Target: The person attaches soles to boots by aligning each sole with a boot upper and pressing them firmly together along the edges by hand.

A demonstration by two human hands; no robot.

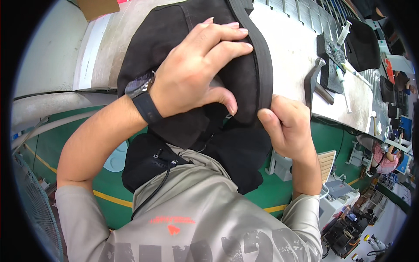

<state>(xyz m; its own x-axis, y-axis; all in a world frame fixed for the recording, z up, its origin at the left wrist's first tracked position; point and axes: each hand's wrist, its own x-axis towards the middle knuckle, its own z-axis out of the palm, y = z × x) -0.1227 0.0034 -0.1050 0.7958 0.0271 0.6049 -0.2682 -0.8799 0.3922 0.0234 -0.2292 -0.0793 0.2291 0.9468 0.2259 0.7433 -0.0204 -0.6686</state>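
A large black piece (242, 83), leather- or fabric-like with a seam and a thick, grooved edge strip (264, 65), lies across the bench edge and overhangs toward my lap. Its exact kind cannot be told. My left hand (196, 65) rests on top of it, fingers spread with their tips on or beside the strip and the thumb held apart. At the strip's lower right end, my right hand (288, 124) is closed in a fist, thumb against the bent forefinger, pinching the edge there. What lies inside the fist is hidden.
On the pale bench (288, 48) at right lie a hammer (325, 94), a dark block (329, 56) and several syringes (344, 35). A fan (35, 209) stands at lower left. A machine (340, 196) and a person (386, 159) are farther right.
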